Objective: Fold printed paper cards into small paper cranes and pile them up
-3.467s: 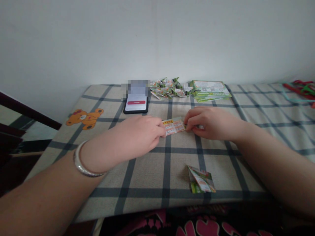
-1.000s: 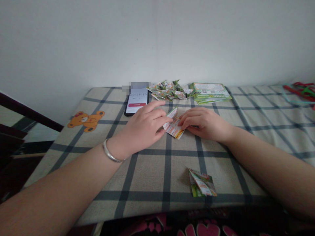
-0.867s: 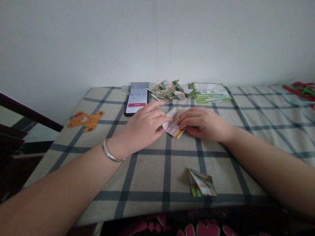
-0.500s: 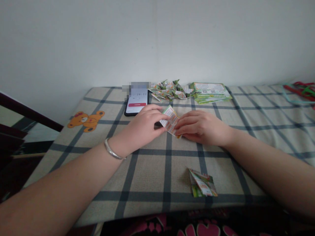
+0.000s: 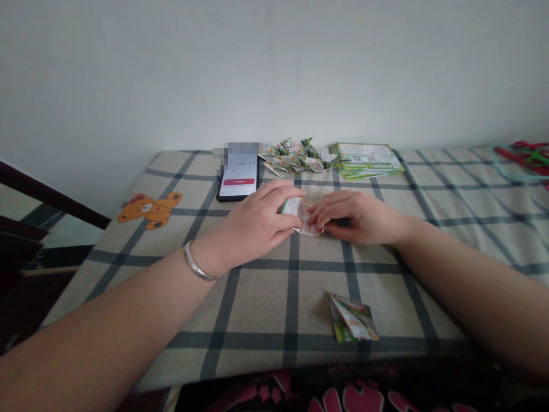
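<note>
A small printed paper (image 5: 305, 220), white with orange and green print, lies between my hands over the checked cloth. My left hand (image 5: 274, 214) holds its left side, fingers bent over it. At the right side, my right hand (image 5: 343, 216) grips the paper, thumb below and fingers on top. Part of the paper is hidden under the fingers. Closer to me, a folded green and white paper piece (image 5: 354, 319) rests on the cloth, apart from both hands. Beyond my hands lies a heap of folded paper pieces (image 5: 295, 159).
A phone (image 5: 239, 180) with a lit screen lies beyond my left hand. A stack of green printed sheets (image 5: 369, 159) is near the wall. Red and green items (image 5: 529, 157) sit at the far right. A bear picture (image 5: 150, 210) is at the left on the checked tablecloth (image 5: 257, 297).
The paper between my hands has turned and now sits flatter. My right hand has shifted slightly up and right, and my left hand slightly right. The folded piece near me stayed put.
</note>
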`<state>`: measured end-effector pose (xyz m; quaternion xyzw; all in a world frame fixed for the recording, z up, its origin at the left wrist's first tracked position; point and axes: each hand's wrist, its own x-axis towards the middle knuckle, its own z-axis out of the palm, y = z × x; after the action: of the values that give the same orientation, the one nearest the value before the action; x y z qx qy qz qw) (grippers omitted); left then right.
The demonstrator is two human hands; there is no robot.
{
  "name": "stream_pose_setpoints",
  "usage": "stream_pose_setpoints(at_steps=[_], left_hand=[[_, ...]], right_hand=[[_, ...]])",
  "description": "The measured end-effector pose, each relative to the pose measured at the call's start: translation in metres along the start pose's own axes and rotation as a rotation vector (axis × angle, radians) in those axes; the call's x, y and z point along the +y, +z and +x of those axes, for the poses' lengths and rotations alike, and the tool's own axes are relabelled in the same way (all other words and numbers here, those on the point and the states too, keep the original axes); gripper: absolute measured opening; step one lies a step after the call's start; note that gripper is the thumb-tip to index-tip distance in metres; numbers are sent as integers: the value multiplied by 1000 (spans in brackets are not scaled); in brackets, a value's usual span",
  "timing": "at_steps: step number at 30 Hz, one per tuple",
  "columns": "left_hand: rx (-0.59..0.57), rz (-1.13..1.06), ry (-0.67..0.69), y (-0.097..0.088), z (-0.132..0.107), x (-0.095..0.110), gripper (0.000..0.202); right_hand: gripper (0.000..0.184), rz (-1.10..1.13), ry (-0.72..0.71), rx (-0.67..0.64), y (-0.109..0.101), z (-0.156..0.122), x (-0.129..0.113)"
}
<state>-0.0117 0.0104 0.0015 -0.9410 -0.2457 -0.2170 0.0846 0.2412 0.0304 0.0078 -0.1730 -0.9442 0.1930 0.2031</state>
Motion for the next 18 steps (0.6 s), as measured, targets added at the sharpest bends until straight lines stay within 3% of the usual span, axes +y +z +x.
stream_pose_setpoints(at_steps=[6, 13, 18], left_hand=[[-20, -2, 72, 0, 1, -3, 19], [9, 17, 51, 2, 0, -3, 18], [15, 45, 114, 1, 3, 0, 17]], right_hand=[[13, 25, 132, 52, 3, 0, -2], [11, -182, 291, 160, 10, 3, -8], [9, -257, 348, 230, 17, 8, -13]])
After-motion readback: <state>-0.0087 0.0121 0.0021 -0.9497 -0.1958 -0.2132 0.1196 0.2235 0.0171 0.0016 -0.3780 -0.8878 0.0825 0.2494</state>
